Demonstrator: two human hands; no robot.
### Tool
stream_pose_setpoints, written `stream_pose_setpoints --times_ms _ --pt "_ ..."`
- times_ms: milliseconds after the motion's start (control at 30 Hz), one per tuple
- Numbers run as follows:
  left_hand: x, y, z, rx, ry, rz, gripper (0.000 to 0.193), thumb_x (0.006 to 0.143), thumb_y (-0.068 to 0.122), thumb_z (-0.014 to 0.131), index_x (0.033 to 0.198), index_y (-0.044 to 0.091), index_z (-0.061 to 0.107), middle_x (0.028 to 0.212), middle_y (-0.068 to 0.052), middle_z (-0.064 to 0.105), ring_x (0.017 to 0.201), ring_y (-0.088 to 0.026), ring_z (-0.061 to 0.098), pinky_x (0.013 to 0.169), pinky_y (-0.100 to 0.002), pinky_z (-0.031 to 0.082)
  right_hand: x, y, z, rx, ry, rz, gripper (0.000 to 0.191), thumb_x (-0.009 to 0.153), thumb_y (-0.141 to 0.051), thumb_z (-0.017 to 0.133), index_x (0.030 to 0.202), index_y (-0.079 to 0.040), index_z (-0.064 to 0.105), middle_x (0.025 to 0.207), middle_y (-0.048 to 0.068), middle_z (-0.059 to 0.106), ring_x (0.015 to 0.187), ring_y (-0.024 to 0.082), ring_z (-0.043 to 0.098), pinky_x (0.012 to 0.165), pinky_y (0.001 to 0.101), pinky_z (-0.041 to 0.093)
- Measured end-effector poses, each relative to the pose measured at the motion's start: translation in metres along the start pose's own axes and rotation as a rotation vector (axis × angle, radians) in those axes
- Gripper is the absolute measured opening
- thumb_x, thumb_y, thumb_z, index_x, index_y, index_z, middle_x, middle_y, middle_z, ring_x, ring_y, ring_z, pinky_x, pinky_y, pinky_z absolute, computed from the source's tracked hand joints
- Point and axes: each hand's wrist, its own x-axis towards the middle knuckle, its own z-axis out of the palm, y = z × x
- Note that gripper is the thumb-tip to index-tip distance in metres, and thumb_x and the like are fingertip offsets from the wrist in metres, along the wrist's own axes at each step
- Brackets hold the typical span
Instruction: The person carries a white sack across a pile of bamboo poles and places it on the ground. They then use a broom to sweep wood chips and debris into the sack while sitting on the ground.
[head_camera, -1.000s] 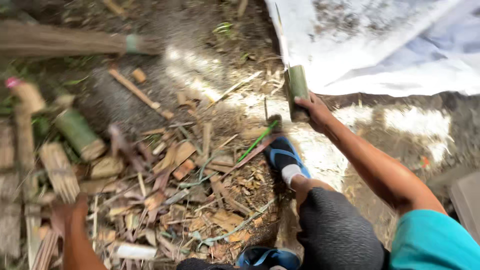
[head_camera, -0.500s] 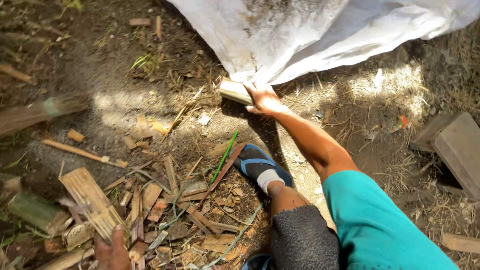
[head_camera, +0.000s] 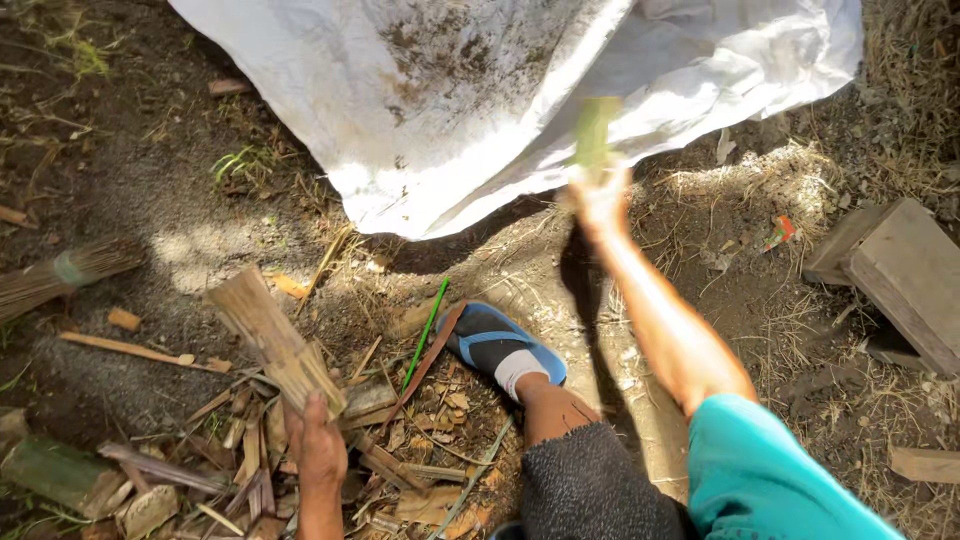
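Right hand (head_camera: 600, 200), outstretched to the far side, grips a short green bamboo piece (head_camera: 595, 132) at the edge of the white woven sack (head_camera: 450, 110); motion blur hides the finger detail. Left hand (head_camera: 318, 445), near left, closes on the lower end of a bundle of split bamboo sticks (head_camera: 272, 335) among scattered offcuts. Step in hand, by appearance: moving the cut piece onto the sack. Next calls for releasing it there. A blue sandal (head_camera: 500, 345) rests between.
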Motion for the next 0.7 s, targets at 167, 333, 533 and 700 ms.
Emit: stream_pose_setpoints --times_ms 167,333,533,700 --pt "-0.006 -0.009 -0.022 0.027 0.065 -0.048 0.074 0.089 0.009 0.055 0.16 0.004 0.036 0.133 -0.015 0.058 0.116 -0.026 0.061 0.095 -0.044 0.053 0.08 0.009 -0.107 0.421 0.367 0.338 0.102 0.074 -0.026 0.086 0.152 -0.014 0.022 0.143 0.021 0.05 0.12 0.036 0.065 0.094 0.0509 0.058" --pt "0.014 -0.01 -0.039 -0.011 0.04 -0.082 0.074 0.091 0.011 0.055 0.162 0.004 0.034 0.127 -0.015 0.058 0.113 -0.027 0.062 0.094 -0.042 0.056 0.128 0.007 -0.115 0.566 0.368 0.362 0.105 0.077 -0.028 0.087 0.152 -0.013 0.016 0.144 0.022 0.047 0.123 0.038 0.062 0.093 0.0528 0.065" --pt "0.039 -0.001 -0.017 0.017 0.036 -0.083 0.067 0.092 0.014 0.056 0.156 -0.001 0.042 0.129 -0.017 0.06 0.115 -0.027 0.063 0.096 -0.043 0.053 0.137 0.015 -0.133 0.319 0.433 0.25 0.095 0.078 -0.004 0.085 0.154 -0.005 0.027 0.136 0.02 0.057 0.111 0.032 0.07 0.086 0.0461 0.065" --pt "0.053 0.003 0.018 0.042 -0.077 -0.035 0.074 0.084 0.022 0.063 0.152 0.003 0.042 0.128 -0.014 0.06 0.116 -0.026 0.063 0.102 -0.046 0.051 -0.057 0.071 -0.191 0.233 0.927 0.36 0.076 0.086 -0.004 0.082 0.14 -0.005 0.028 0.132 0.013 0.053 0.117 0.023 0.065 0.095 0.0332 0.059"
